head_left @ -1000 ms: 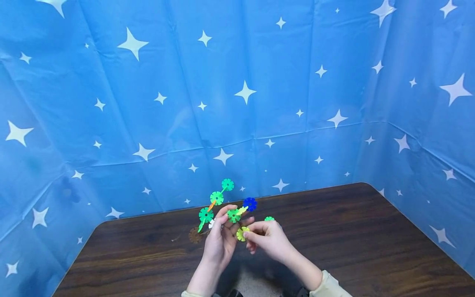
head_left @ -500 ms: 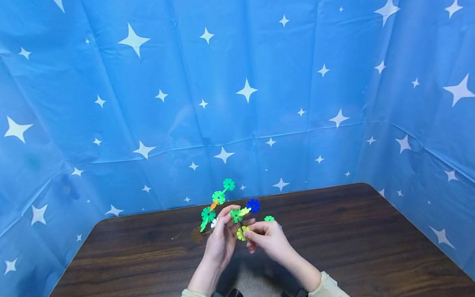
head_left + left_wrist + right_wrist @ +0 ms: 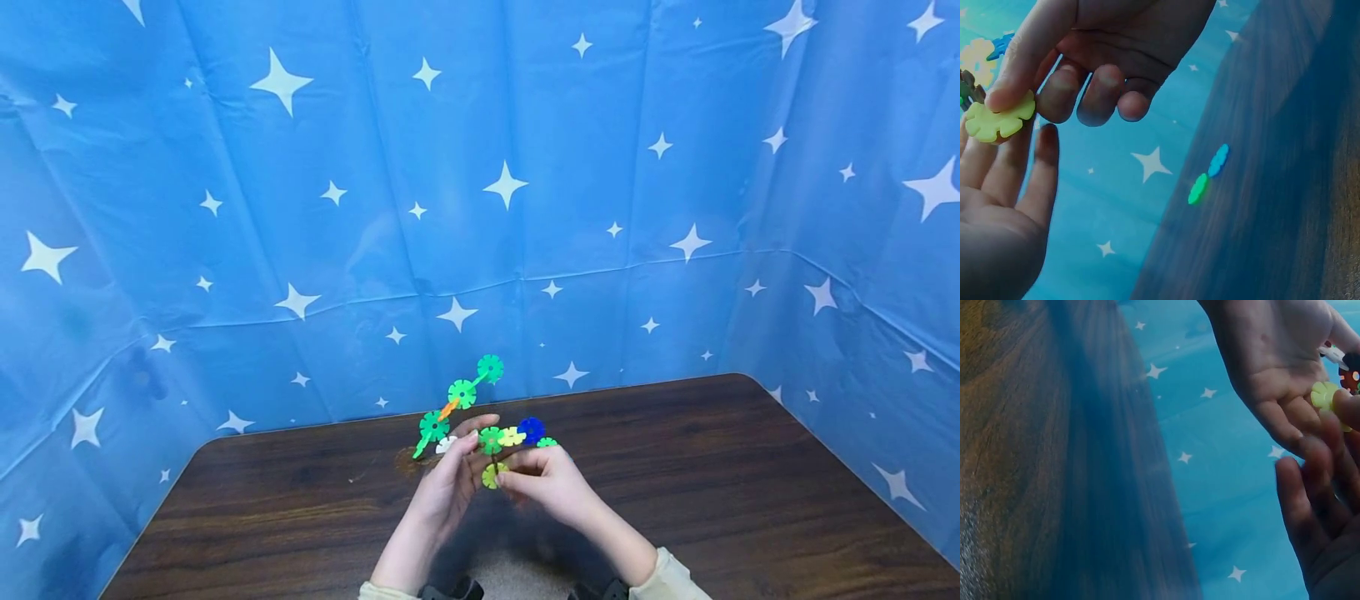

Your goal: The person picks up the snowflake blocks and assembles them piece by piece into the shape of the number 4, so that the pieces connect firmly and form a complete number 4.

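Observation:
A chain of notched plastic snowflake discs in green, orange, white, yellow and blue is joined edge to edge in the head view. My left hand [image 3: 450,483] holds it, thumb near a green disc [image 3: 491,440], fingers behind. From that disc a yellow disc [image 3: 512,436] and a blue disc [image 3: 531,431] reach to the right. Further discs rise at the upper left, up to a green disc [image 3: 491,368]. Below, my right hand [image 3: 553,485] pinches a yellow-green disc [image 3: 492,476] between thumb and forefinger; a dark disc seen edge-on links it upward. The left palm hides part of the chain.
On the dark wood table [image 3: 712,467] lie a loose green disc [image 3: 1198,189] and a blue disc [image 3: 1219,160], beyond my right hand. A blue curtain with white stars [image 3: 360,250] stands behind the table's back edge.
The chain has turned and shifted to the right, its top green disc and blue disc both further right. Both hands keep their hold on the discs, the left moving slightly.

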A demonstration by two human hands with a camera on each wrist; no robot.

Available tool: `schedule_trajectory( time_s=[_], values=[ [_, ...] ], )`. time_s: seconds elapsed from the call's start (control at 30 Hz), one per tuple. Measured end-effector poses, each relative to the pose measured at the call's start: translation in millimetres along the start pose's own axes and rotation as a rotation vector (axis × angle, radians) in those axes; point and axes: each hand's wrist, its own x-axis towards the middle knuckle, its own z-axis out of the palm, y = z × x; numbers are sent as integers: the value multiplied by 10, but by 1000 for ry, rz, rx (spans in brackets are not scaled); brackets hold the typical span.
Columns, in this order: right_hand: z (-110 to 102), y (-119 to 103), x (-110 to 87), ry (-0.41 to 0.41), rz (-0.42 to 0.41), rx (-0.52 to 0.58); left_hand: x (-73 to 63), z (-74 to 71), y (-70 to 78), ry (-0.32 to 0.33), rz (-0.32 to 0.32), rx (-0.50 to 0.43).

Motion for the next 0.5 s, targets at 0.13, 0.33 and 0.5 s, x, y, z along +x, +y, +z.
schedule_trajectory(
  time_s=[0.13,0.33,0.5],
  values=[
    [-27,-1,3,63,-59,-89,-7,28,-4,87,-48,4],
    [-46,2,20,153,-109,-185,-3,54,-2,148,-81,12],
    [-54,14,33,184,-78,-193,1,32,8,84,-102,-3]
  ],
)
